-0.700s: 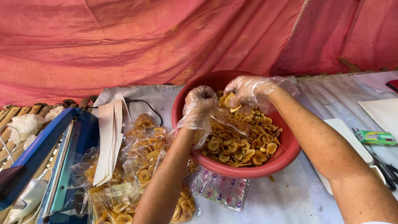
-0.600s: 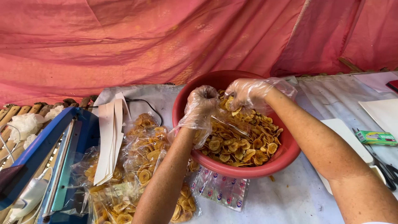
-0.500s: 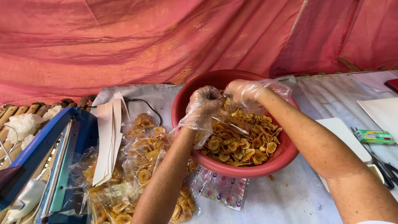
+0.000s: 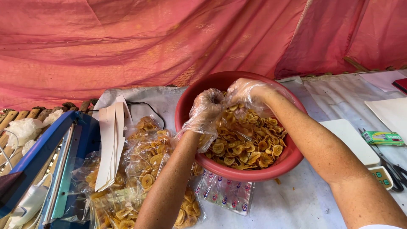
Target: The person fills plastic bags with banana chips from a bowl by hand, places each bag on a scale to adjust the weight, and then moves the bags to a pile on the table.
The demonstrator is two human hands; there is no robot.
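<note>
- The banana chips (image 4: 250,144) lie heaped in the red plastic bowl (image 4: 237,171), which stands on the counter (image 4: 305,199); they are thin, round, golden, stiff-looking discs, some curled at the edge.
- Both hands meet above the heap at the far side of the bowl. The left hand (image 4: 207,108) and the right hand (image 4: 248,95) wear loose, crinkled clear plastic gloves. The fingers of each are bunched and curled inward on chips and a fold of clear film; what exactly each holds is hidden by the glove.
- Judging by the brittle look of the chips, a tight squeeze could snap them, and the baggy, slippery gloves could let chips drop past the bowl's rim onto the counter.
- The loose glove cuff could also catch among the chips and drag some out.
- Just left of the bowl lie filled clear bags (image 4: 146,169) of chips, glossy and wrinkled; a forearm crossing them could crush what is inside.
- On those bags rest pale paper strips (image 4: 111,144), flat and light, easily knocked off.
- Farther left of the bowl is a blue heat sealer (image 4: 55,165) with a hard metal bar.
- In front of the bowl lies a stack of printed clear packets (image 4: 227,195).
- Right of the bowl sit a white scale (image 4: 352,142), scissors (image 4: 392,169) and a small green box (image 4: 383,137).
</note>
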